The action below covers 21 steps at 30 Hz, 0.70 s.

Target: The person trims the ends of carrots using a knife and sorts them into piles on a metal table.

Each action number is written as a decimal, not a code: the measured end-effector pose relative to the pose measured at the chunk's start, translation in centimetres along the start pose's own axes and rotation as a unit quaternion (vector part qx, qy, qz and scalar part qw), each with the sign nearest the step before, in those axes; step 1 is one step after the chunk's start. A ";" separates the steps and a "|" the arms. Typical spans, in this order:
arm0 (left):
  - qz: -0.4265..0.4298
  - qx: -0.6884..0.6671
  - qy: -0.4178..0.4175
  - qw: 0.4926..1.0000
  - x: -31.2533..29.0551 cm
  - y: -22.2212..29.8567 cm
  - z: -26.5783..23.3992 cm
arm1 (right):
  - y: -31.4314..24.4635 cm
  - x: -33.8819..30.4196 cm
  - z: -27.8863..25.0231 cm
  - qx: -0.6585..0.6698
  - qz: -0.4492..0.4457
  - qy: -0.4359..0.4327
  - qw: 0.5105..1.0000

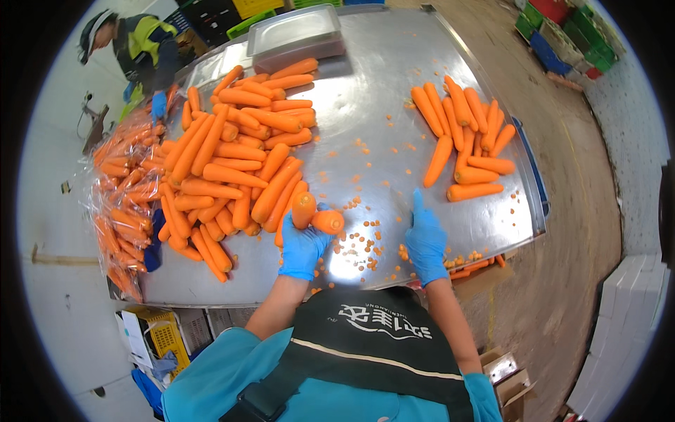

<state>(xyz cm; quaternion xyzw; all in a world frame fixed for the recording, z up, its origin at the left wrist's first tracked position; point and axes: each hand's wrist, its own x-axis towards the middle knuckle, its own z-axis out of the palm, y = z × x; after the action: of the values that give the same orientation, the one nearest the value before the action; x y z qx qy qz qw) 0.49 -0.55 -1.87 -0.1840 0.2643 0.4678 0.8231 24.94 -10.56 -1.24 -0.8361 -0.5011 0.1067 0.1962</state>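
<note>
Two carrots are at my left hand, which is closed in a blue glove: one carrot stands end-up at the fingers, the other carrot points its cut end to the right. My right hand, also in a blue glove, is low over the metal table. Its index finger stretches forward while the other fingers look curled under; anything in them is hidden. A large carrot pile lies to the left of my hands. Small round carrot slices are scattered between them.
A smaller carrot group lies at the right of the table. Bagged carrots line the left edge. A metal tray sits at the far side. Another person stands far left, a blue-gloved hand near the bags.
</note>
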 end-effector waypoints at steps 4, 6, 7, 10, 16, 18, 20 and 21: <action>0.071 0.070 -0.054 0.994 -1.4 1.9 4.5 | 0.2 -1.5 3.8 0.086 -0.074 0.035 0.993; 0.069 0.065 -0.046 0.994 -3.1 5.2 6.1 | -0.9 -1.8 2.4 0.121 0.006 -0.081 0.989; 0.125 0.121 -0.111 0.979 -4.0 6.8 7.8 | -1.2 -1.7 1.7 0.107 0.009 -0.091 0.990; 0.322 0.283 -0.138 0.893 -6.1 13.6 12.9 | 0.2 -3.2 1.6 0.079 0.009 -0.091 0.993; 0.574 0.651 -0.007 0.497 -1.8 33.0 18.6 | 0.1 -4.6 2.2 0.047 0.025 -0.157 0.986; 0.526 0.761 0.044 0.376 0.3 35.9 20.4 | -0.4 -4.9 1.9 0.050 0.040 -0.170 0.983; 0.418 0.858 0.138 0.265 2.4 37.3 21.9 | -0.5 -5.6 1.5 0.063 0.062 -0.182 0.979; 0.387 0.884 0.142 0.223 3.8 38.8 21.3 | -0.9 -5.8 1.3 0.070 0.064 -0.188 0.977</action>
<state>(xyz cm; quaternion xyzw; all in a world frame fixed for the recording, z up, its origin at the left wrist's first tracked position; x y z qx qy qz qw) -26.00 32.88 10.54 0.7220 0.6601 0.1630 0.1277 21.00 -15.04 -2.11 -0.8155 -0.4656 0.3095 0.1492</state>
